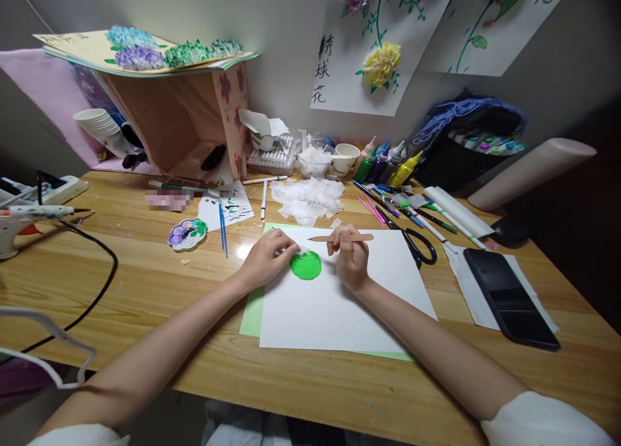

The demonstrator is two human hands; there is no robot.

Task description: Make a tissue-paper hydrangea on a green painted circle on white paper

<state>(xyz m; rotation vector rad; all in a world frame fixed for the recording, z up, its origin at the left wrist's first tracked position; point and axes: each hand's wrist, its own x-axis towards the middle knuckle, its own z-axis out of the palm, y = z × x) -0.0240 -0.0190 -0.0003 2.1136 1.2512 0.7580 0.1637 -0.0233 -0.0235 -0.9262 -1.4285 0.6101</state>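
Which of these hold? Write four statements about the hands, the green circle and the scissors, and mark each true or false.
1. The right hand holds a wooden stick. True.
2. The green circle lies on the bare table. False: it lies on the white paper.
3. The left hand holds a small white paper piece at the circle's edge. True.
4. The scissors are in the left hand. False: they lie right of the paper.

Hands [266,257] at green circle [305,265]
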